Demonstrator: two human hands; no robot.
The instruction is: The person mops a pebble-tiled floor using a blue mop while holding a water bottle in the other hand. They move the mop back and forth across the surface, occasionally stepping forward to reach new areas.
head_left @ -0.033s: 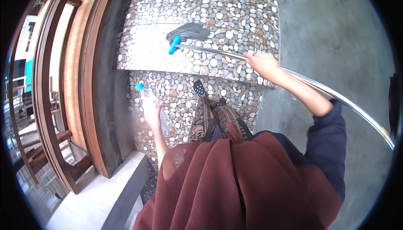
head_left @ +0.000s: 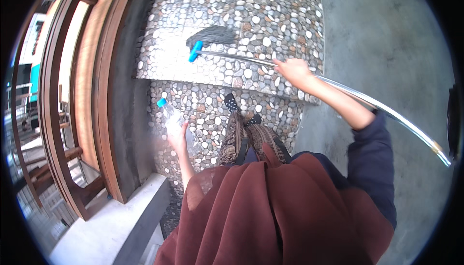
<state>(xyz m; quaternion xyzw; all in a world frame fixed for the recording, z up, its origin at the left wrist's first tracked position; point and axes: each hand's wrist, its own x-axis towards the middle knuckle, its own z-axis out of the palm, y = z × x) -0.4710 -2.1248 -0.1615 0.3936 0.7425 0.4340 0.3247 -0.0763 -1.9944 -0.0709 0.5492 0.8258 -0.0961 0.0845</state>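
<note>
My right hand (head_left: pixel 294 71) is closed around the silver handle of a mop (head_left: pixel 241 58). A blue clamp (head_left: pixel 195 51) joins that handle to dark grey strands (head_left: pixel 212 36), which lie spread on the raised pebble step. The far end of the handle passes along my right forearm toward the right rim. Lower on the left, my left hand (head_left: pixel 178 139) grips a clear plastic bottle (head_left: pixel 172 115) with a light blue cap. The bottle is tilted, its cap pointing away from me. Its lower part is partly hidden by my fingers.
The pebbled step (head_left: pixel 270 18) ends in an edge just beyond my feet (head_left: pixel 231 103). A smooth grey wall or floor surface (head_left: pixel 382 37) runs along the right. At left stand a wooden window frame (head_left: pixel 104 100) and a white ledge (head_left: pixel 113 221).
The mop has slid slightly to the left, with my right hand and forearm shifting the same way. My left hand still holds the bottle in nearly the same place.
</note>
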